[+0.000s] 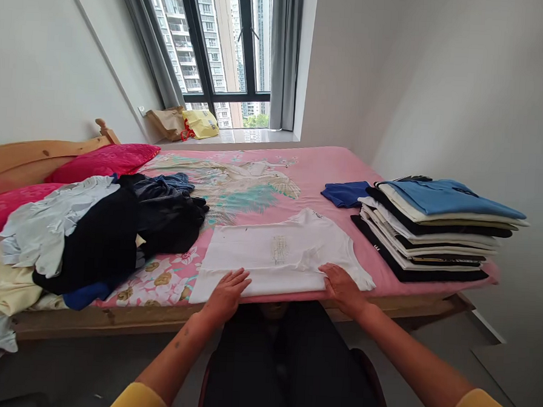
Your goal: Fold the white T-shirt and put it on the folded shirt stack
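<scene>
A white T-shirt (255,251) lies sideways on the bed near its front edge, its neck and sleeve end toward the right. Its near side is turned over along the bed's edge, and a small printed block shows in the middle. My left hand (228,292) rests on the near edge of the shirt with fingers stretched out. On the same edge, farther right by the sleeve, my right hand (341,287) lies flat, fingers extended over the cloth. Neither hand grips the fabric.
A heap of loose clothes (101,225) covers the bed's left side, beside red pillows (105,161). At the right stands a stack of folded clothes (438,230), with a folded blue garment (345,193) next to it. Bags (198,124) sit on the windowsill.
</scene>
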Demonstrator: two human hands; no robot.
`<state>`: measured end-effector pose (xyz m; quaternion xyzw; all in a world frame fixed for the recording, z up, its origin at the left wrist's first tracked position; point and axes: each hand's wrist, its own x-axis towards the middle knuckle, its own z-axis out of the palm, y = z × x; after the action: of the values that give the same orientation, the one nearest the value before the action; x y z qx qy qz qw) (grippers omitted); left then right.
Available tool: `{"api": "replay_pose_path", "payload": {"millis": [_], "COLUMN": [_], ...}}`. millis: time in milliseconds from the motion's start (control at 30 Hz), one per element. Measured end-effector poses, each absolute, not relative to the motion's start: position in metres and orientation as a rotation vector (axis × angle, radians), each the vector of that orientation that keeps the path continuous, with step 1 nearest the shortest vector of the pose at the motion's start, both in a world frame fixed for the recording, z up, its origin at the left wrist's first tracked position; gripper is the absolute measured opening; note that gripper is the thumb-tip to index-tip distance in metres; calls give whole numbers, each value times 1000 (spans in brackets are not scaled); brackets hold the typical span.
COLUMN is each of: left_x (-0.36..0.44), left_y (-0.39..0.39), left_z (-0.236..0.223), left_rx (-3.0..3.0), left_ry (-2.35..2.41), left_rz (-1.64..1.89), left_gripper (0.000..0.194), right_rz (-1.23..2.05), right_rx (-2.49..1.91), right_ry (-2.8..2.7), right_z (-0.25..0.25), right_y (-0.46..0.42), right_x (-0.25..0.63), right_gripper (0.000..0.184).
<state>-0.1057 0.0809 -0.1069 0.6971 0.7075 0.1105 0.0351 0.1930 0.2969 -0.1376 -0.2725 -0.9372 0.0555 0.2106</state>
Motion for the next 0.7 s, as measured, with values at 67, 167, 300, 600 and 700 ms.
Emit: {"api": "replay_pose_path", "payload": {"millis": [67,167,300,600,700], "left_x": [-85,-71,-98,-166,-164], "left_y": [105,122,100,49,52], "left_z": [-113,-130,-145,-140,-142], "left_rx": [2187,2192,1946,1389,1368], "left_ry": [2097,2097,2409,2668,2663], "left_rz": [463,466,249,-67,-91], "left_gripper": [55,49,52,71,73], "right_rz": [225,210,45,-17,-13], "right_rx": [-708,-738,-1107,-1325,-1317], "right_ry": [-2564,-2601,-2647,-2639,-2635], "right_z": [-139,-157,-191,-211,-215], "right_y": [287,287,312,337,338], "right_x": [169,155,179,216,212], "right_gripper": [36,37,53,64,64]}}
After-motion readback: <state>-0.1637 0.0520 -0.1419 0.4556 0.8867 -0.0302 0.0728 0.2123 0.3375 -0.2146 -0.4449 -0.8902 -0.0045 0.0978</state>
